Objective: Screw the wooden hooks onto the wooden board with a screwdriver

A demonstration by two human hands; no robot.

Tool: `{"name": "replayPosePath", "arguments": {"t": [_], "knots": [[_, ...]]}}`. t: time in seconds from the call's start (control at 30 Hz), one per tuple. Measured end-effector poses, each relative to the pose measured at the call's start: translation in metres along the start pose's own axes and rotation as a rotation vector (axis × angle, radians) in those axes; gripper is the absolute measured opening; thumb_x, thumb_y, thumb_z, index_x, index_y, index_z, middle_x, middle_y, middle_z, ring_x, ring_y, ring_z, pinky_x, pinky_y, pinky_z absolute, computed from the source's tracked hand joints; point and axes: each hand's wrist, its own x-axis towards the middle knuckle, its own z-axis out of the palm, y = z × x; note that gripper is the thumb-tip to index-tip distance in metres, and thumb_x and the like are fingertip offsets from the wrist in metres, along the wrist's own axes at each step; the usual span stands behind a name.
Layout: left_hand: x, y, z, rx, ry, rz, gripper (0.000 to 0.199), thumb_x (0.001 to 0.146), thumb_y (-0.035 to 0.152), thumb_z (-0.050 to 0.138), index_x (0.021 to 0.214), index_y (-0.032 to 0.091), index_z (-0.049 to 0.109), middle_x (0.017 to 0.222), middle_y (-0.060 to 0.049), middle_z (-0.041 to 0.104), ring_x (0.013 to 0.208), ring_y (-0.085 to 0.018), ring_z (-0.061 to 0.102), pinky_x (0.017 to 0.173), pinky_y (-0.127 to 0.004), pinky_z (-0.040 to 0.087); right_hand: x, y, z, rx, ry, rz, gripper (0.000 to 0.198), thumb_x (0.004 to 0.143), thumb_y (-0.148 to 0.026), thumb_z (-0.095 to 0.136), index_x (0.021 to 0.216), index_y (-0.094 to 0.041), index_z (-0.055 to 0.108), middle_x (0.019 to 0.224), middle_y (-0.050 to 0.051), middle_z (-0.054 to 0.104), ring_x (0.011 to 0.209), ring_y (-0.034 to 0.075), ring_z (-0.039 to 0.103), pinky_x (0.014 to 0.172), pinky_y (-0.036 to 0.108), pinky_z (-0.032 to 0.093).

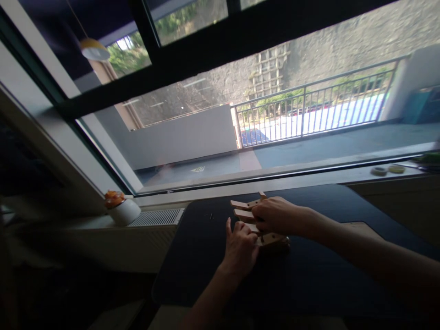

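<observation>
A small wooden assembly [243, 214] of pale slats and strips with dark holes rests on a dark table [192, 270]. My left hand [239, 245] grips its near left side, fingers curled over a slat and one finger sticking up. From the right, my right hand [273, 214] closes on the upper part of the assembly with bent fingers. Whether a small part is pinched in those fingers is hidden. The near strip [271, 239], with round holes, shows below the right hand. Small thin dark items [209, 216] lie on the table left of the assembly.
A flat brown board [362, 228] lies on the table beyond my right forearm. Left of the table, a white pot with orange flowers [122, 210] stands by a vent grille [156, 217]. Tape rolls [378, 171] sit on the sill below a large window.
</observation>
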Motion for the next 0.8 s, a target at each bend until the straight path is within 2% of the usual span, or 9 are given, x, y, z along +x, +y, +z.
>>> {"name": "replayPosePath", "arguments": {"t": [0.13, 0.23, 0.33, 0.47, 0.63, 0.8], "knots": [[0.0, -0.003, 0.002, -0.015, 0.001, 0.009, 0.005, 0.083, 0.025, 0.064, 0.085, 0.024, 0.068, 0.099, -0.002, 0.066, 0.111, -0.024, 0.051, 0.113, -0.064, 0.015, 0.0, 0.002, -0.002, -0.012, 0.007, 0.05, 0.021, 0.087, -0.024, 0.053, 0.088, -0.012, 0.071, 0.089, 0.014, 0.072, 0.08, 0.025, 0.067, 0.069, 0.032, 0.042], [0.001, -0.006, 0.003, -0.039, 0.002, 0.014, 0.005, 0.083, 0.025, 0.063, 0.086, 0.024, 0.068, 0.099, -0.002, 0.066, 0.11, -0.024, 0.051, 0.113, -0.064, 0.014, -0.001, 0.005, -0.006, 0.012, -0.022, 0.029, 0.018, 0.085, -0.025, 0.056, 0.088, -0.015, 0.071, 0.087, 0.01, 0.072, 0.08, 0.025, 0.067, 0.068, 0.032, 0.042], [0.002, -0.008, 0.004, -0.07, 0.003, 0.016, 0.006, 0.083, 0.025, 0.064, 0.087, 0.024, 0.067, 0.101, -0.002, 0.066, 0.112, -0.024, 0.05, 0.114, -0.063, 0.013, -0.003, 0.008, -0.008, 0.053, -0.043, -0.029, 0.013, 0.08, -0.017, 0.059, 0.085, -0.019, 0.071, 0.087, 0.006, 0.072, 0.082, 0.023, 0.067, 0.068, 0.029, 0.04], [0.002, -0.01, 0.005, -0.108, -0.006, 0.018, 0.006, 0.083, 0.025, 0.064, 0.088, 0.024, 0.066, 0.101, -0.001, 0.066, 0.113, -0.024, 0.05, 0.115, -0.062, 0.011, -0.003, 0.009, -0.008, 0.056, -0.097, -0.022, 0.018, 0.076, -0.009, 0.058, 0.084, -0.019, 0.071, 0.088, 0.006, 0.071, 0.086, 0.023, 0.066, 0.067, 0.029, 0.039], [0.003, -0.013, 0.004, -0.132, -0.024, 0.019, 0.004, 0.083, 0.026, 0.064, 0.086, 0.023, 0.065, 0.1, -0.001, 0.066, 0.113, -0.023, 0.05, 0.116, -0.061, 0.009, 0.002, 0.013, -0.003, 0.058, -0.099, -0.003, 0.014, 0.081, -0.013, 0.057, 0.084, -0.019, 0.07, 0.083, 0.006, 0.071, 0.081, 0.023, 0.066, 0.066, 0.03, 0.039], [0.004, -0.015, 0.005, -0.141, -0.025, 0.039, 0.005, 0.083, 0.026, 0.064, 0.087, 0.023, 0.064, 0.098, -0.001, 0.066, 0.112, -0.022, 0.051, 0.116, -0.06, 0.008, 0.005, 0.023, 0.004, 0.045, -0.085, 0.03, 0.013, 0.085, -0.022, 0.058, 0.085, -0.02, 0.071, 0.079, 0.006, 0.071, 0.074, 0.023, 0.066, 0.058, 0.029, 0.034]]}}
